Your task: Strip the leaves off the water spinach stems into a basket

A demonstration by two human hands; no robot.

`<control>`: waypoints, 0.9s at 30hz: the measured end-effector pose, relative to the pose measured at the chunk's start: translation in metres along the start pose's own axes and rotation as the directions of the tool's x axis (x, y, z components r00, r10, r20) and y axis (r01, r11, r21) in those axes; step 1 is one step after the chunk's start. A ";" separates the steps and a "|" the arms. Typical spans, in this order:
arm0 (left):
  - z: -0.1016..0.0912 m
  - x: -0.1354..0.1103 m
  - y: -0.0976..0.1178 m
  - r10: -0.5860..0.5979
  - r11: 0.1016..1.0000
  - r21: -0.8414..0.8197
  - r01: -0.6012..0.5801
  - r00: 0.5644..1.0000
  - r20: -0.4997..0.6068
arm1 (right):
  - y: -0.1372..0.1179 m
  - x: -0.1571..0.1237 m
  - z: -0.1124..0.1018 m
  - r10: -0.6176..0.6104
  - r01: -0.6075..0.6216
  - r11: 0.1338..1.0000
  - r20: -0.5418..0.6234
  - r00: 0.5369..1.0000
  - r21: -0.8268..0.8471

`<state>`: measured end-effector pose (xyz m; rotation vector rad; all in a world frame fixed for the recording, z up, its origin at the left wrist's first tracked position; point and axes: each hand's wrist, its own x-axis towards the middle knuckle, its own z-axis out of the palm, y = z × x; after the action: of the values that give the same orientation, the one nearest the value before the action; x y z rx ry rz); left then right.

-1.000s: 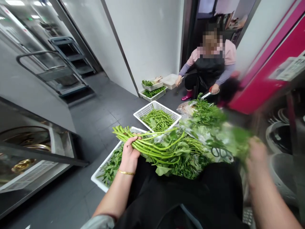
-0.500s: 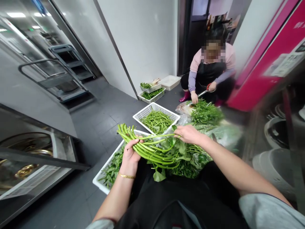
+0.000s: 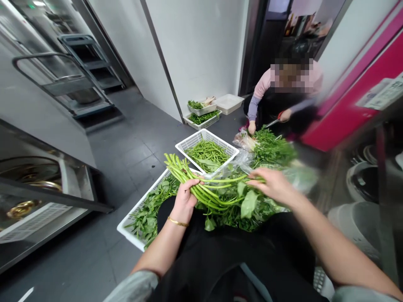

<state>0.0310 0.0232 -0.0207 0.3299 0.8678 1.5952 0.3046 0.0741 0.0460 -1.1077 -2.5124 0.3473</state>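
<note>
Green stems (image 3: 180,170) sit clasped in left fingers (image 3: 192,183).

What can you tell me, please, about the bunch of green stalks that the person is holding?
This bunch of water spinach is a sheaf of long, smooth, glossy, bright green stalks, gently curved, with cut ends fanned out at the upper left. Broad green leaves spread from its lower part. The left hand grips the stalks, while the right hand lies across thinner stalks further along. The cut ends reach over a white plastic basket.
</note>
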 end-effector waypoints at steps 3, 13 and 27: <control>0.004 -0.006 -0.003 -0.017 0.999 0.047 0.015 0.999 0.033 | -0.026 0.021 0.019 -0.152 0.203 0.971 0.331 0.931 -0.125; 0.004 -0.010 -0.020 -0.092 0.992 -0.088 0.085 0.993 -0.076 | 0.004 -0.004 0.072 0.648 -0.242 0.565 -0.243 0.722 0.789; 0.003 -0.013 -0.018 -0.080 0.979 0.194 0.064 0.994 0.076 | -0.058 0.038 0.052 -0.121 0.172 0.981 0.404 0.907 -0.091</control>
<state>0.0489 0.0123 -0.0272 0.4928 0.9607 1.4236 0.2208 0.0603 0.0294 -0.9605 -2.9937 0.4126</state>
